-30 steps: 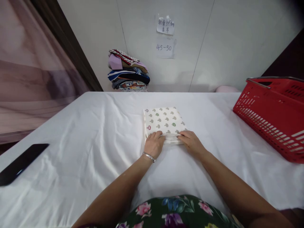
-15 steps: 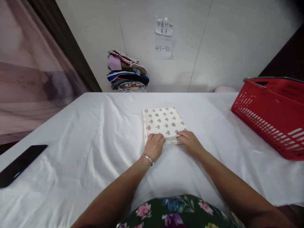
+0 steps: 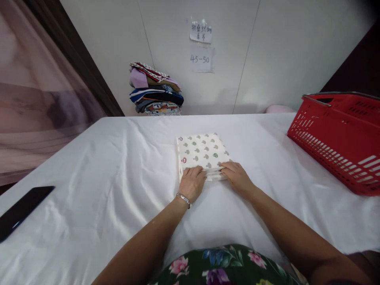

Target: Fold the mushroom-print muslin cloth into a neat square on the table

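Observation:
A folded cream cloth (image 3: 204, 149) with grey, red and green mushroom prints lies flat in several layers on the white-covered table (image 3: 124, 166). My left hand (image 3: 192, 183), a silver bracelet at its wrist, grips the near edge of the cloth toward the left corner, fingers curled over the top. At the near right corner my right hand (image 3: 236, 177) pinches the layered edge between thumb and fingers. The stacked layers show between the two hands. Both thumbs are mostly hidden.
A red plastic basket (image 3: 338, 138) stands on the right side of the table. On the left lies a black phone (image 3: 25, 209). Beyond the far edge is a stack of folded fabrics (image 3: 156, 90) against the wall, where two paper notes (image 3: 201, 59) hang.
The view has shifted slightly. Both hands stay at the near edge of the cloth, and its layers show a little more between them.

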Action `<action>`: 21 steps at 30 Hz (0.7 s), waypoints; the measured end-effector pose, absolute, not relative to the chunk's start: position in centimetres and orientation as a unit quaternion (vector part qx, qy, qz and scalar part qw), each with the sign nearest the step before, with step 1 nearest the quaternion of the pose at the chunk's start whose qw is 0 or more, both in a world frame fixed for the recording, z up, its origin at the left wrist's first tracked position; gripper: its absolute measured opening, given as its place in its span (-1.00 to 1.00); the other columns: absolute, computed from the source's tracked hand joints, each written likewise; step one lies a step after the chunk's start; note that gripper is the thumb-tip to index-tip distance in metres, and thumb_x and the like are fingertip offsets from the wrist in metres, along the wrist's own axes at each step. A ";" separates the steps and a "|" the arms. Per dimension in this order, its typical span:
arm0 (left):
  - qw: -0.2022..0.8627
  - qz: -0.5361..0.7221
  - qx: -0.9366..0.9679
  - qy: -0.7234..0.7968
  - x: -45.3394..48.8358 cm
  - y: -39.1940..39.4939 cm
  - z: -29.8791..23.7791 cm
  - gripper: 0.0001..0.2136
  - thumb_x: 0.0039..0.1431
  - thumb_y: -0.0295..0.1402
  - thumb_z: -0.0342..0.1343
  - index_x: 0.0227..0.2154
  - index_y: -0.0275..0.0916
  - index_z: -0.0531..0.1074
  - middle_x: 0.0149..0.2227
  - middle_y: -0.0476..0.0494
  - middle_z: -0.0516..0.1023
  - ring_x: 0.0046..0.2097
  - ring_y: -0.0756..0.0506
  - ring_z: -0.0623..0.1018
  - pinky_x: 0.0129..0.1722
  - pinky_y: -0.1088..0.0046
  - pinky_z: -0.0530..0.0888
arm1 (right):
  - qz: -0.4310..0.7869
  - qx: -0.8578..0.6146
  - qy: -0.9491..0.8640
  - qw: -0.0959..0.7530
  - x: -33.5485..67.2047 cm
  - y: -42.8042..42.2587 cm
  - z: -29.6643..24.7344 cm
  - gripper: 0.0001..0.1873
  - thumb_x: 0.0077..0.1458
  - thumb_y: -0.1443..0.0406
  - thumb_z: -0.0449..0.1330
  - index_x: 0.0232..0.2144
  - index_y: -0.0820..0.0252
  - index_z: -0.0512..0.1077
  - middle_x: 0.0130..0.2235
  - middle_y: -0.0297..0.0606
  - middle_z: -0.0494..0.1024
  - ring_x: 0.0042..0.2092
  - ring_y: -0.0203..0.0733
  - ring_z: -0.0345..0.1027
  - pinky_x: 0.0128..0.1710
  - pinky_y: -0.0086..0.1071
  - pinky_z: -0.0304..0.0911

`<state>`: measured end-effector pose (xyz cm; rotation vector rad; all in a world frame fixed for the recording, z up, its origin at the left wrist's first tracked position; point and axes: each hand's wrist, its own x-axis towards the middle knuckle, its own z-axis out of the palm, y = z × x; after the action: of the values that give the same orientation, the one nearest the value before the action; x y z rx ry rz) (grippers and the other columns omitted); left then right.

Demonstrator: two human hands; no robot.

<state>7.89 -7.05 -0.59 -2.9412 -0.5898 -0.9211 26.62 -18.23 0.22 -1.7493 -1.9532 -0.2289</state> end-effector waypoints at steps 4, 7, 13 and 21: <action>0.015 -0.285 -0.938 -0.195 7.9 -7.0 -0.6 -0.88 0.18 -0.39 0.00 -0.26 -0.21 0.41 -0.18 -0.13 0.45 -0.23 -0.11 0.40 -0.18 0.29 0.30 | -0.080 -0.640 -0.715 0.269 26.7 -18.3 0.2 -0.74 0.18 0.43 -0.10 -0.30 0.19 0.39 -0.06 -0.15 0.41 -0.04 -0.13 0.24 -0.10 -0.20 0.15; 0.027 -0.283 -0.939 -0.192 8.1 -6.9 -0.6 -0.89 0.17 -0.41 -0.01 -0.31 -0.21 0.42 -0.19 -0.12 0.45 -0.25 -0.11 0.40 -0.21 0.29 0.31 | -0.073 -0.638 -0.716 0.274 26.7 -18.4 0.3 -0.74 0.19 0.42 -0.10 -0.29 0.18 0.39 -0.05 -0.15 0.41 -0.03 -0.12 0.25 -0.09 -0.18 0.16; 0.033 -0.326 -0.932 -0.154 8.1 -7.0 -0.2 -0.86 0.15 -0.53 -0.05 -0.37 -0.24 0.40 -0.18 -0.13 0.45 -0.14 -0.11 0.40 -0.07 0.25 0.29 | -0.082 -0.626 -0.718 0.292 26.9 -18.4 0.0 -0.77 0.20 0.38 -0.08 -0.24 0.18 0.38 -0.08 -0.14 0.43 -0.03 -0.11 0.26 -0.07 -0.15 0.17; 0.028 -0.326 -0.934 -0.141 7.8 -7.1 -0.5 -0.80 0.13 -0.59 -0.09 -0.39 -0.23 0.40 -0.12 -0.15 0.43 -0.01 -0.13 0.35 0.04 0.19 0.23 | -0.091 -0.620 -0.720 0.299 26.9 -18.4 -0.5 -0.71 0.20 0.37 -0.07 -0.05 0.17 0.29 -0.15 -0.16 0.48 -0.10 -0.12 0.31 -0.10 -0.16 0.20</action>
<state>7.82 -7.05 -0.53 -2.8839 -0.4362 -1.0076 26.94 -18.36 -0.47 -1.6456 -1.9124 -0.2418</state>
